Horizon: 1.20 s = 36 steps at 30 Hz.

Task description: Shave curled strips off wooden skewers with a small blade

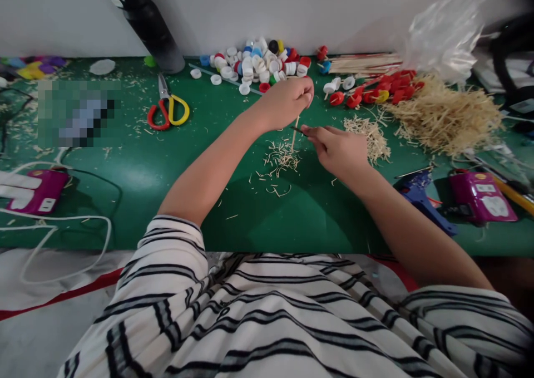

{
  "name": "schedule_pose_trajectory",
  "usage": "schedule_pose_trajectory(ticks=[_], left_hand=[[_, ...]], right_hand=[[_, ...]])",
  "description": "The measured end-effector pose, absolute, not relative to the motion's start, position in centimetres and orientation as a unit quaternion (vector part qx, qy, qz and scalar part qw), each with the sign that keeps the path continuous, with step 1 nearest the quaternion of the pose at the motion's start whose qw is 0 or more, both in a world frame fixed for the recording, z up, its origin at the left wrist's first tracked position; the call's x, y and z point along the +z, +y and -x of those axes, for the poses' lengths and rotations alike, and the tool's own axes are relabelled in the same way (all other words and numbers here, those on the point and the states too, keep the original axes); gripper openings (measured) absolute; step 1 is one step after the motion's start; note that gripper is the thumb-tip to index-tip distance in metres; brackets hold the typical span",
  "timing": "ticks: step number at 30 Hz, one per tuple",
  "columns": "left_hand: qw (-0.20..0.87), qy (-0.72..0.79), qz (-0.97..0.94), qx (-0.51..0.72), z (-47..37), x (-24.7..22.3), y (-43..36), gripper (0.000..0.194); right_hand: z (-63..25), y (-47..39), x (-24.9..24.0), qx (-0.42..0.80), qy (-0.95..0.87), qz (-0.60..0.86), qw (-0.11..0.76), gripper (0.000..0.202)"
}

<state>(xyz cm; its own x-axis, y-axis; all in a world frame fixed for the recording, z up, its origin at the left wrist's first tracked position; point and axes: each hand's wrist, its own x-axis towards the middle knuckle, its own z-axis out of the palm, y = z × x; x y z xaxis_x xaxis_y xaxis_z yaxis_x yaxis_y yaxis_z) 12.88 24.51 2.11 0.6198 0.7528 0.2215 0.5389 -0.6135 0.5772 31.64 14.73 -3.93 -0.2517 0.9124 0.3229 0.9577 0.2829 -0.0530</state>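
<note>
My left hand (287, 103) is closed around the top of a thin wooden stick (295, 138). The stick points down, its lower end among curled wood shavings (280, 158) on the green tabletop (200, 172). A small dark blade (297, 129) pokes out of my right hand (342, 151), whose fingers are pinched on it; the rest of it is hidden. Its edge lies against or very close to the stick, just below my left hand. Another heap of shavings (371, 138) lies beyond my right hand.
Bottle caps (254, 66) are piled at the back. Red caps on sticks (392, 88), a bundle of sticks (362, 64) and a large shavings pile (454, 113) lie right. Scissors (167, 108) and a black bottle (152, 27) stand left; a blue glue gun (425, 200) is near the right edge.
</note>
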Motion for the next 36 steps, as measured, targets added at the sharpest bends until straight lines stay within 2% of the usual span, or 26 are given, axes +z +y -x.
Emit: schedule_pose_trajectory(ticks=[5,10,12,21,27,36], left_hand=[[0.234,0.372,-0.865,0.242,-13.0,1.8,24.7,0.02],[0.238,0.379,-0.864,0.232,-13.0,2.1,24.4,0.02],[0.237,0.371,-0.868,0.231,-13.1,2.2,24.3,0.02],[0.237,0.36,-0.868,0.244,-13.2,2.3,24.3,0.02],[0.237,0.362,-0.869,0.238,-13.1,2.0,24.9,0.025],[0.245,0.363,-0.866,0.242,-13.0,2.0,24.9,0.024]], right_hand=[[-31.7,14.8,-4.2,-0.05,-0.788,0.593,0.158,0.045],[-31.7,14.1,-5.2,-0.054,-0.815,0.573,0.069,0.044],[-31.7,13.8,-5.6,-0.059,-0.819,0.568,0.058,0.045],[-31.6,14.3,-4.5,-0.092,-0.788,0.596,0.123,0.046],[-31.4,14.7,-4.3,-0.053,-0.787,0.595,0.154,0.047],[-31.4,13.5,-5.5,-0.052,-0.813,0.576,0.058,0.047]])
